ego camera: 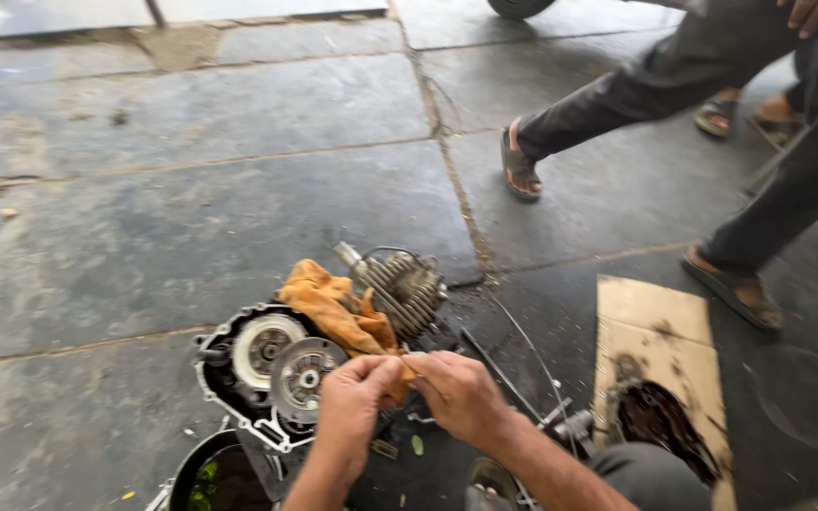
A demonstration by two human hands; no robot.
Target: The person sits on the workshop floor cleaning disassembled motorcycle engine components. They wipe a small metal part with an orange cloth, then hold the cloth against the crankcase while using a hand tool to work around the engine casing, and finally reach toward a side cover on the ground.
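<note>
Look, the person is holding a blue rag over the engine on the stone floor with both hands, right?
Not quite: the rag is orange, not blue. The head view shows it draped over the engine on the stone floor, with the left hand and right hand pinching its end together.

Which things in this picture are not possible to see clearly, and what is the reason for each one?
Head view only:
- What the left hand and right hand pinch: hidden by the fingers and the orange rag.
- Engine top: covered by the rag.
- Black pan: cut off by the bottom edge.
- Person walking: upper body cut off by the top edge.
- Dark part on the cardboard: partly hidden by the knee.
</note>
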